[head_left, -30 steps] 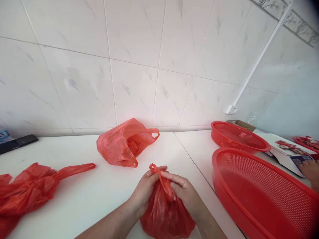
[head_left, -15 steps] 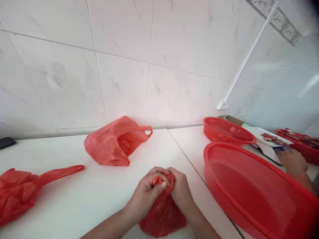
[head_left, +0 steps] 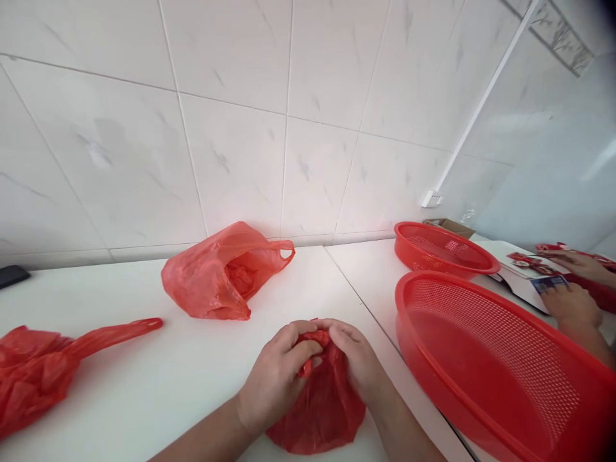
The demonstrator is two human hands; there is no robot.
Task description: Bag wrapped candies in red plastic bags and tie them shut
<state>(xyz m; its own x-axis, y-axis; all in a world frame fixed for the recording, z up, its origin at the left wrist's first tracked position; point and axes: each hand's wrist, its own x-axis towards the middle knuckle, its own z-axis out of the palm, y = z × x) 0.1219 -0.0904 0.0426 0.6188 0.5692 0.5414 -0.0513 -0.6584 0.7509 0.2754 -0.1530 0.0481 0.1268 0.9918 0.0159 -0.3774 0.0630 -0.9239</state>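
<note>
The left hand [head_left: 276,375] pinches the gathered neck of a red bag [head_left: 317,417] at six o'clock on the bench [head_left: 192,378]; the right hand's [head_left: 360,362] grip curls against it. Open bench lies toward nine, a basket [head_left: 486,366] rim toward three.

The top of the red plastic bag [head_left: 320,410], its loop upright earlier, is now bunched between the left hand [head_left: 276,375] and right hand [head_left: 360,359]. A co-worker's second hand [head_left: 580,264] has appeared near the small red packets [head_left: 529,263].
</note>
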